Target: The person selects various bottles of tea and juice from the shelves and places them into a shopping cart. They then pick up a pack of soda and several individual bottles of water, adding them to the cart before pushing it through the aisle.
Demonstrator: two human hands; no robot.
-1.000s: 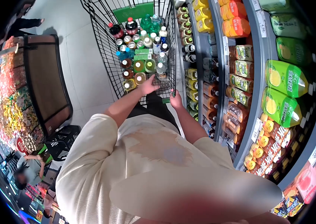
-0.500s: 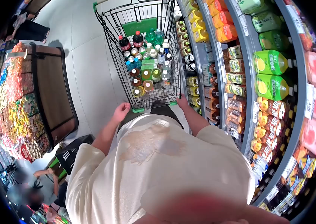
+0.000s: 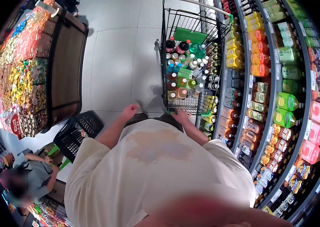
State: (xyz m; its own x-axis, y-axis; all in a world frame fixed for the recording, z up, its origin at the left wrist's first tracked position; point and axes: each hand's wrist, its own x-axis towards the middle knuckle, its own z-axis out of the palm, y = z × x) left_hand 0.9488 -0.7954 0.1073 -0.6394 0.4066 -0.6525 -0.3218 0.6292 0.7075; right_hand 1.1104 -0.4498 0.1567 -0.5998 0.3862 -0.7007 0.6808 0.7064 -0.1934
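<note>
A black wire shopping cart with green trim stands in front of me, turned at an angle beside the shelves. Many drinks fill it: dark-capped cola bottles, a green bottle, cans, a green box and juice bottles. My right hand rests on the cart's near edge, close to its green left corner, fingers over the rim. Left of the cart, my left hand hangs in front of my body with its fingers curled in, and nothing shows in it.
Shelves of bottled drinks line the right side. On the left stands a display of packaged sweets. A black basket sits behind at lower left, near a person. Pale floor tiles run ahead.
The cart has shifted right in view, against the shelves. My right hand has moved from the near edge's right corner toward its left corner. More of the person behind shows.
</note>
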